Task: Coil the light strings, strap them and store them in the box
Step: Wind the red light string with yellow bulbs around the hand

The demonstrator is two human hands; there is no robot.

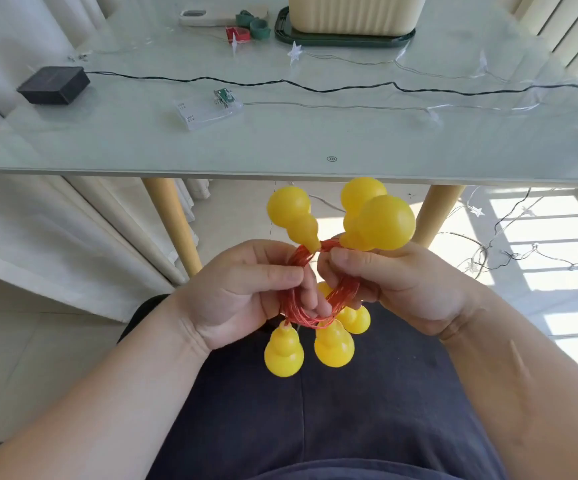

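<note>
My left hand point(246, 292) and my right hand point(394, 282) both pinch the red wire coil point(344, 294), one on each side, with fingers curled round it. The coil sits over my lap, just in front of the glass table point(280, 143). I think this string is very light. The wire looks thin and springy, so the loops may pop open if I let go. The yellow gourd lights point(384, 223) look hollow and smooth, so they would slip and swing. The best place to hold is the bunch of wire, not the gourds. I count six gourds I can see well and one more peeking through the coil. On the table I count one cream box point(356, 12), two green straps point(259, 27) and one red strap point(237, 34), one black battery box point(53, 84) with a dark wire point(280, 83), and one clear battery case point(208, 110). Star lights lie there too, but I cannot tell how many strings.
</note>
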